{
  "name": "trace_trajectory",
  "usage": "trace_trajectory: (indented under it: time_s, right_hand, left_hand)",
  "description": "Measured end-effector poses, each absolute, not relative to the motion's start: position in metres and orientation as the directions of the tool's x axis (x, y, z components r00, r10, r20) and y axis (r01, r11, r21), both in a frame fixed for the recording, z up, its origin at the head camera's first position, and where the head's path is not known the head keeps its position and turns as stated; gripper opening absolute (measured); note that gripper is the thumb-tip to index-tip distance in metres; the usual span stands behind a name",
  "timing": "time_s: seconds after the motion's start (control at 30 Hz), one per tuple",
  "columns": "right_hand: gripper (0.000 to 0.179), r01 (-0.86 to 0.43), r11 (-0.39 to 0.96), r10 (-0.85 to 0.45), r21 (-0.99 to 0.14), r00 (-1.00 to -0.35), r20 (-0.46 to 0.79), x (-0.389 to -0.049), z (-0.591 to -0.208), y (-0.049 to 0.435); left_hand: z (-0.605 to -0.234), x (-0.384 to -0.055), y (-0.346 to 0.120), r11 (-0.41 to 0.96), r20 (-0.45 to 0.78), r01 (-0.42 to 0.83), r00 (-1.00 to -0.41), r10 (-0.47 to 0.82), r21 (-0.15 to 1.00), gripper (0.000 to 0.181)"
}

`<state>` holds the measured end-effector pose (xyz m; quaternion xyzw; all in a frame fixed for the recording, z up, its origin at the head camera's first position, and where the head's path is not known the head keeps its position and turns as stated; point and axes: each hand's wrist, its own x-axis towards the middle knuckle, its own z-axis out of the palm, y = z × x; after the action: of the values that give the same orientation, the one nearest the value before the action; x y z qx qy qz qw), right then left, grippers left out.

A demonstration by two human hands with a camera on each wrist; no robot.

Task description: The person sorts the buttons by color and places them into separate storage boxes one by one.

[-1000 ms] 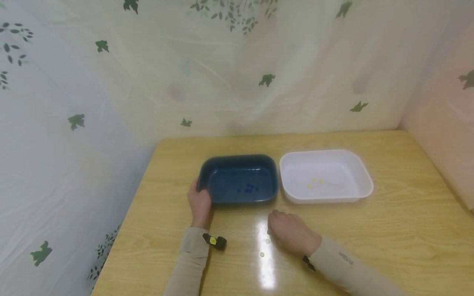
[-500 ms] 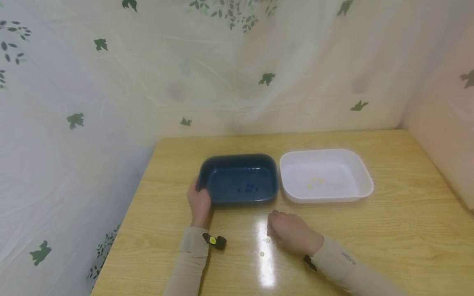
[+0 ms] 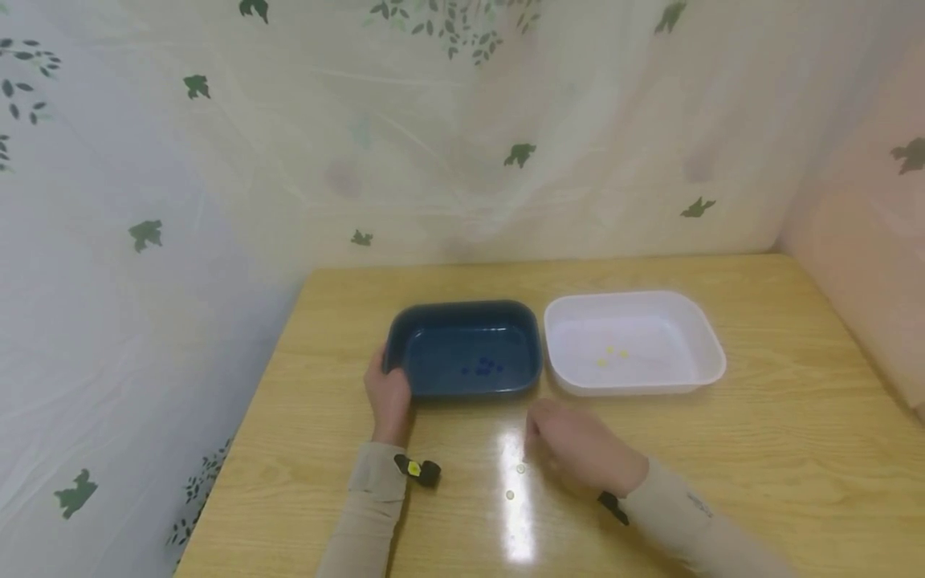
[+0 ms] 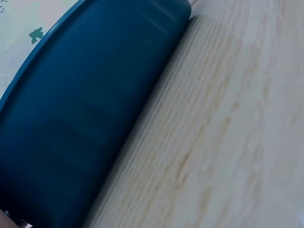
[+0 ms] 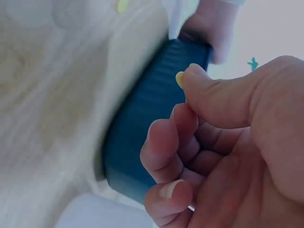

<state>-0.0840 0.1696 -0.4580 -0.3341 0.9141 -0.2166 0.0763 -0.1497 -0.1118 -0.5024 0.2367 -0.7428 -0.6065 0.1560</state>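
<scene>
At the left end of the dark blue tray (image 3: 462,392), my left hand (image 3: 389,397) grips the rim, thumb on the near corner. Several small dark blue pieces (image 3: 486,367) lie inside that tray. In the right wrist view, my right hand (image 5: 213,128) pinches a small yellow disc-like piece (image 5: 179,79) at the thumb tip, its other fingers curled. From the head, this hand appears just in front of the two trays, above the table. Two small pale yellow pieces (image 3: 510,495) lie on the table to its left and nearer to me.
A white tray (image 3: 694,377) stands right of the blue one, with a few yellow pieces (image 3: 610,350) in it. Both rest on the wooden table (image 3: 780,449). A patterned curtain (image 3: 448,201) hangs behind and along the sides.
My right hand has turned slightly and shifted a little to the right, its wrist moving right. The left hand stays on the blue tray, and the two loose yellow pieces lie where they were.
</scene>
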Motion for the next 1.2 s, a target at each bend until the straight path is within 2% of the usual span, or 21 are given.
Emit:
trace_trajectory:
  time_s: [0.13, 0.3, 0.4, 0.6, 0.9, 1.1, 1.2]
  right_hand:
    - [0.029, -0.561, 0.68, -0.624, -0.472, -0.781, 0.029, -0.087, -0.452, 0.175]
    - [0.01, -0.538, 0.667, -0.601, -0.515, -0.797, 0.055, -0.091, -0.447, 0.18]
    - [0.011, -0.549, 0.677, -0.595, -0.49, -0.8, 0.074, -0.094, -0.447, 0.183]
    - [0.025, -0.521, 0.724, -0.561, -0.453, -0.826, 0.054, -0.101, -0.451, 0.19]
    - [0.01, -0.492, 0.734, -0.535, -0.468, -0.844, 0.047, -0.106, -0.452, 0.199]
    - [0.016, -0.535, 0.71, -0.542, -0.458, -0.83, 0.129, -0.108, -0.445, 0.204]
    - [0.017, -0.512, 0.729, -0.509, -0.455, -0.849, 0.139, -0.113, -0.438, 0.209]
  left_hand:
    - [-0.501, -0.15, -0.112, 0.153, -0.059, -0.166, -0.84, -0.539, 0.974, 0.059]
    - [-0.502, -0.149, -0.112, 0.164, -0.05, -0.162, -0.843, -0.536, 0.973, 0.058]
    - [-0.502, -0.149, -0.113, 0.173, -0.037, -0.154, -0.842, -0.538, 0.973, 0.057]
    - [-0.502, -0.148, -0.113, 0.156, -0.035, -0.141, -0.84, -0.541, 0.978, 0.056]
    - [-0.503, -0.148, -0.114, 0.152, -0.053, -0.158, -0.842, -0.537, 0.976, 0.058]
    - [-0.503, -0.147, -0.114, 0.135, -0.07, -0.168, -0.84, -0.539, 0.976, 0.059]
    - [-0.503, -0.147, -0.112, 0.136, -0.064, -0.164, -0.835, -0.546, 0.977, 0.059]
